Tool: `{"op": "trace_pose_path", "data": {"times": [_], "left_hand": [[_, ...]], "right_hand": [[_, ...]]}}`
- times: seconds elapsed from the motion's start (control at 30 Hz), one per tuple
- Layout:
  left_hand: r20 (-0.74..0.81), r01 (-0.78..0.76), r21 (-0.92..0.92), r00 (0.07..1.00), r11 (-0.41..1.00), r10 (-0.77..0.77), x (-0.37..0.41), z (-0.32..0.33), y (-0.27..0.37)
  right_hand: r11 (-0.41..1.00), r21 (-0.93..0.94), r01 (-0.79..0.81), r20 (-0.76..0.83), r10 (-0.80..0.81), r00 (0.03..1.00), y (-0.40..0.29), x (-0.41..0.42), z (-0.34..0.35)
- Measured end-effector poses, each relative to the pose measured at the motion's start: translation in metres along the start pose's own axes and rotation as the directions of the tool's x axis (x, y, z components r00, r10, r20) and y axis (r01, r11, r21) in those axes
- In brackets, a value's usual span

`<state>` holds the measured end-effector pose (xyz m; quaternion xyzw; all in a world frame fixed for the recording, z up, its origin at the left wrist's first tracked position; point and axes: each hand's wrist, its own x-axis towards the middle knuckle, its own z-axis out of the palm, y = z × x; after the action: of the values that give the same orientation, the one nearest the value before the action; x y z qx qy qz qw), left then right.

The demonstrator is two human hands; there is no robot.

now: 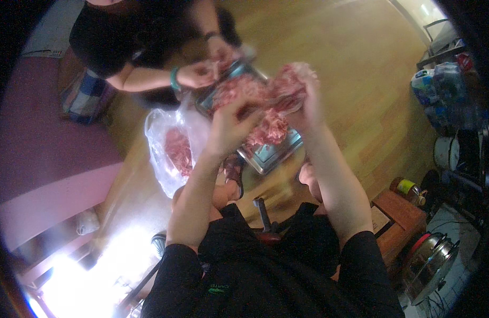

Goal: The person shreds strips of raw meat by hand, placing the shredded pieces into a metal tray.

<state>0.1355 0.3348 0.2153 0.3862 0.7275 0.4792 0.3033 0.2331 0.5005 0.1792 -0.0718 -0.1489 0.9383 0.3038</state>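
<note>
My right hand [311, 101] grips a large piece of raw meat [290, 81], raised above a shallow metal tray [264, 165]. On the tray lies a pile of raw meat pieces [270, 129]. My left hand [230, 127] reaches over the pile, thumb and fingers bent towards the raised piece's left end. Motion blur hides whether it holds any meat. Left of my left forearm, a translucent plastic bag [155, 139] sits with its mouth wide, holding more raw meat [179, 151].
Across the tray, another person's hands [198, 75] handle meat at its far edge. A pink bench-like surface [57, 135] stands left. At right are a wooden box [401, 218], a bottle with a yellow label [405, 186], a steel pot [431, 262] and wrapped packs [439, 87].
</note>
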Motion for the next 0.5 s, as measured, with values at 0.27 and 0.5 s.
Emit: {"op": "trace_pose_path", "data": {"times": [0.27,0.5], "left_hand": [[0.119,-0.085,0.088,0.99,0.993,0.074,0.013,-0.026,-0.03],[0.245,-0.089,0.249,0.969,0.964,0.026,0.019,-0.018,-0.053]], "right_hand": [[0.999,-0.03,-0.022,-0.133,0.018,0.991,-0.02,0.01,-0.022],[0.999,0.043,0.026,-0.078,-0.023,0.997,-0.035,0.005,-0.008]]}}
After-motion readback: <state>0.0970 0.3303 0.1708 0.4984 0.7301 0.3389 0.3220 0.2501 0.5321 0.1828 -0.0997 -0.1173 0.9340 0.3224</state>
